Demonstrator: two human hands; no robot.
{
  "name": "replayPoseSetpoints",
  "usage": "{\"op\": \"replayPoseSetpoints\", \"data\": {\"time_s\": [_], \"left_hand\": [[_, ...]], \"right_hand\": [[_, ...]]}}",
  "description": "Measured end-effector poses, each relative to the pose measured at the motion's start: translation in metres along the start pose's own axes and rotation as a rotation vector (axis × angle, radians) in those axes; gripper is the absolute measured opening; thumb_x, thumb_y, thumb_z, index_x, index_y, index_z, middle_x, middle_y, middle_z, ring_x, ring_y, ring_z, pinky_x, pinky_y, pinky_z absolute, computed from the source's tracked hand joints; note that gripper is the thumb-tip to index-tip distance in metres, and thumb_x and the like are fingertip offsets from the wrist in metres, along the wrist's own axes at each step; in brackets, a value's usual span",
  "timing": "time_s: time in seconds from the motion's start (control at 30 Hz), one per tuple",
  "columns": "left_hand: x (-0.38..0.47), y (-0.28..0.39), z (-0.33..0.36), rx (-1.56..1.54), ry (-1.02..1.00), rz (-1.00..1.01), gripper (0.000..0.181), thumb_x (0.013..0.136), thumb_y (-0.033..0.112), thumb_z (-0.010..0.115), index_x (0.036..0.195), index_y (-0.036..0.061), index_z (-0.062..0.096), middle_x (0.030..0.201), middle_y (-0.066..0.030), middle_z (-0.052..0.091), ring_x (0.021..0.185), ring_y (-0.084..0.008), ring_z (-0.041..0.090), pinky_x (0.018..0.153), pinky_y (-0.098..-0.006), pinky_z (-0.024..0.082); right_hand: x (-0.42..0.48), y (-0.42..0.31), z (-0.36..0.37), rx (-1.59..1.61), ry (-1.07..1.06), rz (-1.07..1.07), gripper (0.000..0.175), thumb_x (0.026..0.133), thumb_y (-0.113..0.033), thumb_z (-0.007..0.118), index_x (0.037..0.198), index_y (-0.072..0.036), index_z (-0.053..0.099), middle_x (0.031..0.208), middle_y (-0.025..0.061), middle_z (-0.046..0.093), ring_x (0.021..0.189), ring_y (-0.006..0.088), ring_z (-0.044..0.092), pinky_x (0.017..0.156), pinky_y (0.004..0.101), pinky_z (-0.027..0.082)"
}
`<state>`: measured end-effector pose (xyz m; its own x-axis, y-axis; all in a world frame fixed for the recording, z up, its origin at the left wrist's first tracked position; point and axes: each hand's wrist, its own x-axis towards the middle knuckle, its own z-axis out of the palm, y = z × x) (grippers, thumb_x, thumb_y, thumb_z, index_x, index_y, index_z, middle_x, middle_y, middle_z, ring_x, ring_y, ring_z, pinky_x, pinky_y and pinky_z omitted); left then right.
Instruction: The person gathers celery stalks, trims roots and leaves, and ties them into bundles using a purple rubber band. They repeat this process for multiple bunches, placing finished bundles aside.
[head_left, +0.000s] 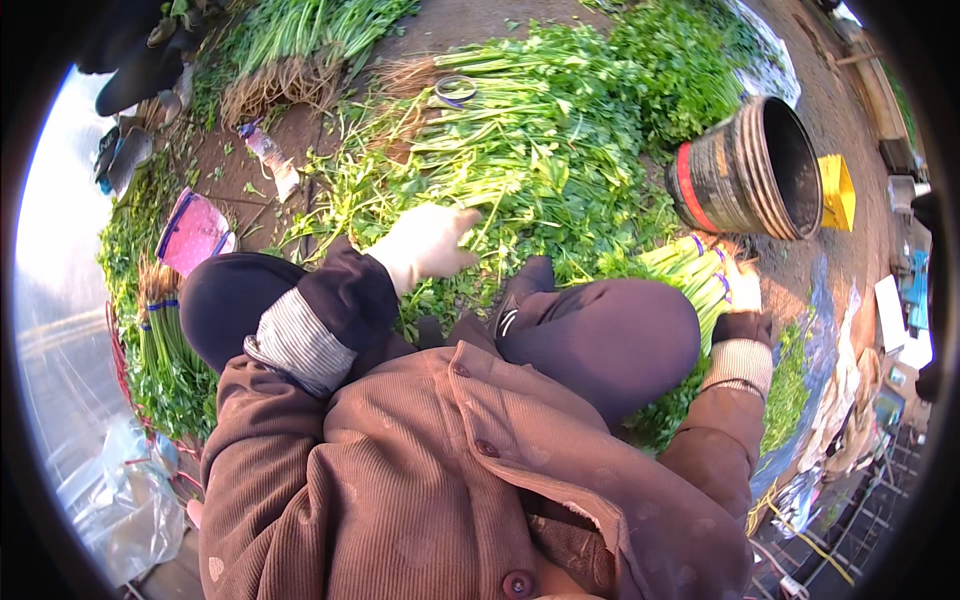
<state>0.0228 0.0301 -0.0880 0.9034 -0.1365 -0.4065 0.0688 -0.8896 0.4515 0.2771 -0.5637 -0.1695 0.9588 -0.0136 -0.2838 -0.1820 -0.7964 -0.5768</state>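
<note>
My left hand (427, 244), in a pale glove, is over the near edge of a spread heap of leafy green stalks (487, 157) with brown roots. A thin stalk passes by its fingertips; whether the fingers grip it is unclear. On the right, my right hand (744, 286), also in a pale glove, is at the root end of bundled stalks (686, 274) bound with purple ties; its fingers are partly hidden. A roll of tape or ring (455, 90) lies on the heap beyond my left hand.
A black bucket (720, 180) with a red band lies tilted at the right, beside a yellow container (837, 193). Left stand a pink dotted container (193, 231) and tied bundles (161, 337). More rooted stalks (300, 60) lie at the upper left. Plastic sheeting (120, 487) is at the lower left.
</note>
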Motion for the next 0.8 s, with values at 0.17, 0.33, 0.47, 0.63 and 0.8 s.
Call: {"op": "replayPoseSetpoints", "data": {"time_s": [0.17,0.33,0.47,0.63,0.8], "left_hand": [[-0.011,-0.003,0.011,-0.037,-0.025,0.090,0.064,0.081,0.037,0.077,0.133,0.0046,0.057,0.110,-0.0185,0.069,0.094,-0.0389,0.069,0.081,-0.0467,0.056],[-0.012,-0.038,0.013,-0.154,0.002,-0.009,0.064,0.082,0.036,0.077,0.133,0.0036,0.056,0.105,-0.0171,0.068,0.096,-0.0369,0.067,0.084,-0.0450,0.055],[-0.011,-0.066,0.016,-0.160,-0.004,-0.113,0.065,0.083,0.038,0.075,0.134,0.0039,0.054,0.106,-0.0170,0.068,0.099,-0.0363,0.066,0.085,-0.0448,0.054],[-0.010,-0.090,0.018,-0.352,0.013,-0.188,0.063,0.087,0.034,0.073,0.139,0.0046,0.051,0.109,-0.0197,0.068,0.098,-0.0385,0.067,0.087,-0.0460,0.054],[-0.007,-0.107,0.016,-0.534,0.071,-0.318,0.063,0.086,0.033,0.074,0.138,0.0051,0.053,0.116,-0.0214,0.068,0.107,-0.0403,0.065,0.091,-0.0460,0.053]], "right_hand": [[0.061,-0.280,0.139,0.020,-0.334,-0.588,0.046,0.093,-0.026,0.070,0.130,0.001,0.063,0.125,0.0193,0.068,0.115,0.0267,0.065,0.101,0.0342,0.049],[0.055,-0.428,0.283,-0.477,-0.361,-0.996,0.043,0.090,-0.024,0.064,0.131,-0.011,0.064,0.136,0.0154,0.062,0.125,0.0326,0.059,0.108,0.0386,0.046],[0.054,-0.443,0.387,-0.681,-0.205,-1.090,0.040,0.089,-0.018,0.062,0.129,-0.016,0.066,0.149,0.0142,0.050,0.139,0.0338,0.046,0.113,0.0456,0.040],[0.070,-0.424,0.423,-0.662,-0.145,-1.175,0.018,0.087,-0.016,0.064,0.102,-0.012,0.073,0.137,0.0091,0.061,0.136,0.0328,0.049,0.110,0.0475,0.041],[0.039,-0.414,0.356,-0.801,-0.441,-1.237,0.018,0.085,-0.022,0.069,0.102,-0.014,0.072,0.131,0.0062,0.063,0.136,0.0291,0.049,0.114,0.0551,0.035]]}}
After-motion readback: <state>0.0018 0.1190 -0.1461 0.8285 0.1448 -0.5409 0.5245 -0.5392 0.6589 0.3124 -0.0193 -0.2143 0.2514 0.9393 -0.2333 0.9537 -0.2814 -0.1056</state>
